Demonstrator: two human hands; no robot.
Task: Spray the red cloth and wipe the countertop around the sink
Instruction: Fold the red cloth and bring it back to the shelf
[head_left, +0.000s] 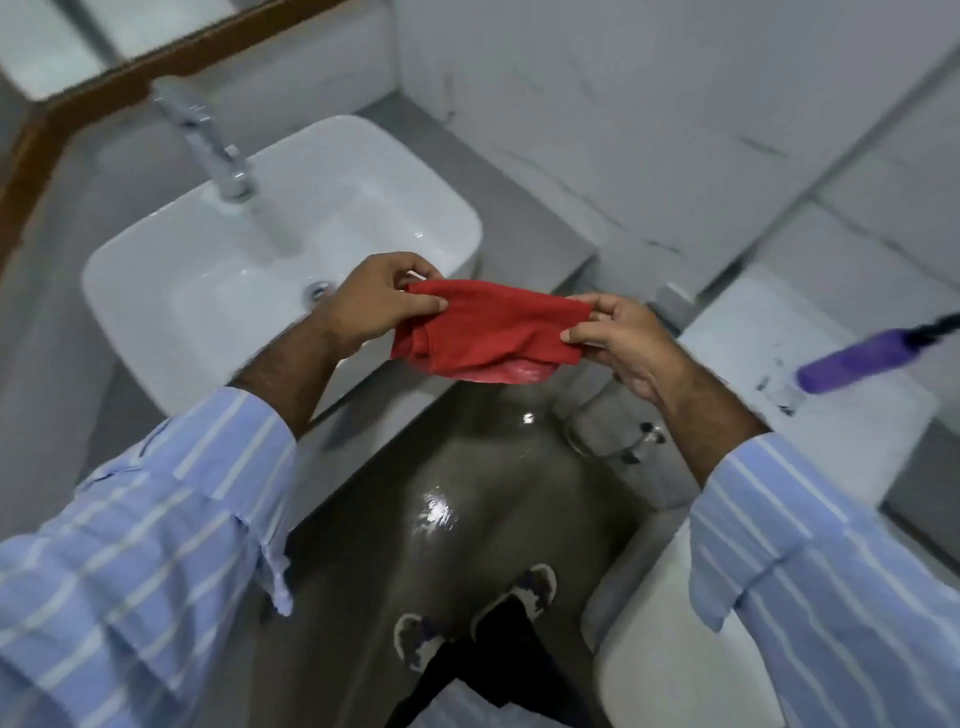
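I hold a red cloth (488, 332) stretched between both hands in front of the sink's near right corner. My left hand (374, 304) pinches its left end and my right hand (618, 338) pinches its right end. The cloth hangs folded and slack in the middle, over the floor. The white rectangular sink (156, 270) sits on a grey countertop (524, 208), with a chrome tap (208, 145) at its back. A purple spray bottle (857, 356) with a black nozzle lies on a white ledge at the right.
A wood-framed mirror (135, 73) runs along the back left. White marble-look wall tiles (675, 104) rise behind the counter. A white toilet (670, 649) stands at the lower right. The dark floor (441, 519) is glossy, and my shoes show at the bottom.
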